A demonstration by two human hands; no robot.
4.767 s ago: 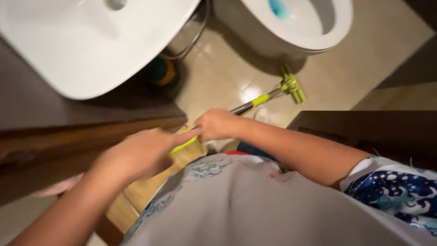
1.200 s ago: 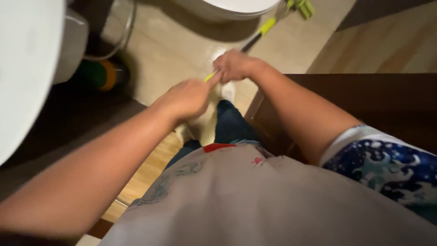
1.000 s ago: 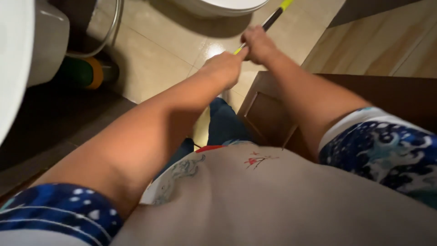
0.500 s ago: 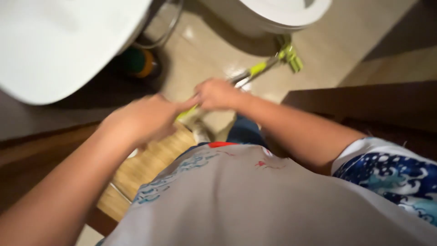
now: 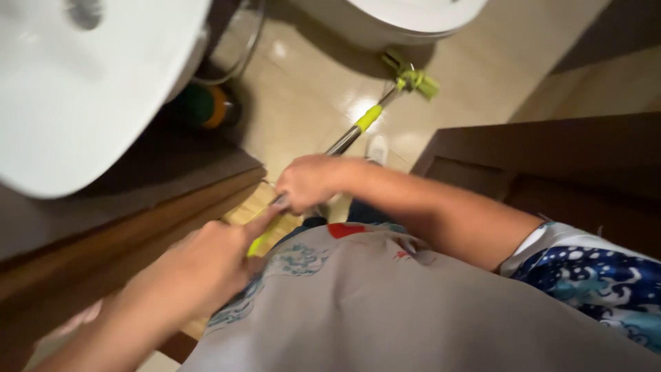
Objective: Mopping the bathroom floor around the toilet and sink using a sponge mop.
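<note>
Both my hands clamp fingers around a mop handle (image 5: 344, 141): right hand (image 5: 310, 182) at centre frame, left hand (image 5: 210, 265) lower left; its green head (image 5: 413, 79) touches the toilet (image 5: 406, 14) base.

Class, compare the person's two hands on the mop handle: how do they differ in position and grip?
The right hand grips further down the mop handle, on the metal part, while the left hand holds the yellow-green upper end. The right hand is a closed fist; the left hand has a finger stretched along the handle. Both are bare and hold the same handle.
</note>
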